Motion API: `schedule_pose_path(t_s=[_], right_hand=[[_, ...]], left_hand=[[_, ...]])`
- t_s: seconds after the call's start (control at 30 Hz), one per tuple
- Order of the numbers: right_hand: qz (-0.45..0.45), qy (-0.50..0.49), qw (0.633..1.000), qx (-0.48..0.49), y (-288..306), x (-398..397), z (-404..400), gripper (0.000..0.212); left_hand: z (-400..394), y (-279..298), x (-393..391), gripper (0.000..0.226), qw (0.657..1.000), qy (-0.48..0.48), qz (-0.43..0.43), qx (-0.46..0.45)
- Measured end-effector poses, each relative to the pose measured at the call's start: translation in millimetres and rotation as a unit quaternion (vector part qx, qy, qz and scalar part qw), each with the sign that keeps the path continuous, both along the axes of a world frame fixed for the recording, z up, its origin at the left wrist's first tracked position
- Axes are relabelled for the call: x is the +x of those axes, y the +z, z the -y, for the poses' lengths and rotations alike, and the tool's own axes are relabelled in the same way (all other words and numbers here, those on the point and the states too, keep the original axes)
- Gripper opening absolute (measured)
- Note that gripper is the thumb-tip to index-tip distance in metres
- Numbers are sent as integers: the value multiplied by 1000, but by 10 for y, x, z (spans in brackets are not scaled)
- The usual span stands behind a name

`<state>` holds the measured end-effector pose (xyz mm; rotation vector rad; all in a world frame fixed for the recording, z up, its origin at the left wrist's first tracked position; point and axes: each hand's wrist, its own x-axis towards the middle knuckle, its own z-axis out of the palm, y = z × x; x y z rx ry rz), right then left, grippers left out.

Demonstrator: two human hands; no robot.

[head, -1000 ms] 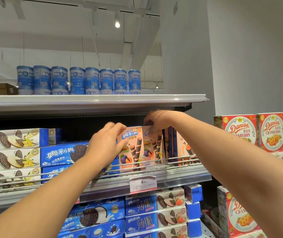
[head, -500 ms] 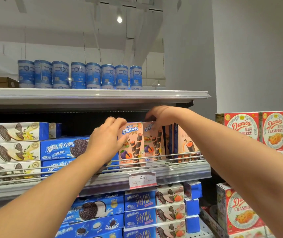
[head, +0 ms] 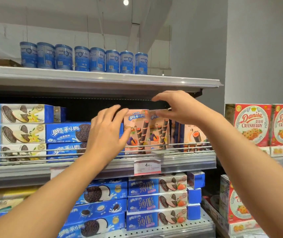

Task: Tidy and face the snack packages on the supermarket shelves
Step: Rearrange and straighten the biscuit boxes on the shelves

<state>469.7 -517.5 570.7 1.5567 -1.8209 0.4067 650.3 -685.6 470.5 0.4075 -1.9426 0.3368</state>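
Observation:
Two peach wafer-roll boxes stand upright side by side behind the wire rail of the middle shelf (head: 180,162). My left hand (head: 106,131) grips the left edge of the first wafer-roll box (head: 138,131), fingers over its top corner and thumb on its front. My right hand (head: 180,107) arches over the second wafer-roll box (head: 159,131). Its fingers stretch above the box top with a gap, and its thumb lies against the upper front. More wafer-roll boxes (head: 193,134) stand to the right, turned at an angle.
Blue Oreo boxes (head: 65,133) are stacked to the left and on the shelf below (head: 154,201). Blue tins (head: 82,59) line the top shelf. Red Danisa cranberry boxes (head: 252,124) fill the neighbouring rack on the right. A price tag (head: 147,166) hangs on the rail.
My right hand's fingers have lifted off the top of the second box. My left hand stays on the first box. The view has tilted down slightly.

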Motion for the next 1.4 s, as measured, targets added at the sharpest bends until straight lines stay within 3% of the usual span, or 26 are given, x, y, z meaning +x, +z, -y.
schedule_pose_path(t_s=[0.13, 0.3, 0.43, 0.57, 0.7, 0.8, 0.87, 1.13, 1.2, 1.4], right_hand=[[34, 103, 989, -97, -674, 261, -383, 37], [127, 177, 971, -99, -1904, 574, -476, 20], [223, 159, 962, 13, -3023, 785, -279, 21], [271, 101, 942, 173, -4050, 916, -4, 32], [303, 31, 931, 200, -4737, 1013, 286, 51], [374, -23, 910, 176, -4951, 1001, 538, 71], [435, -51, 888, 141, -5010, 987, 698, 73], [673, -20, 738, 40, -5172, 927, 1100, 43], [665, -18, 746, 31, -5167, 944, 1078, 38], [575, 39, 817, 21, -5023, 925, 492, 23]], left_hand=[[-101, -537, 308, 42, 998, -46, -27, -43], [-139, -1568, 788, 29, 998, -57, -20, -17], [-91, -2458, 1217, 28, 997, -7, 24, 70], [-12, -3118, 1559, 44, 976, 80, 105, 173], [102, -3376, 1718, 58, 951, 138, 167, 221], [147, -3448, 1726, 63, 943, 158, 188, 226], [172, -3471, 1715, 64, 942, 161, 186, 228], [275, -3504, 1687, 60, 944, 170, 170, 224], [290, -3537, 1683, 61, 944, 172, 170, 223], [355, -3579, 1674, 58, 953, 176, 158, 189]])
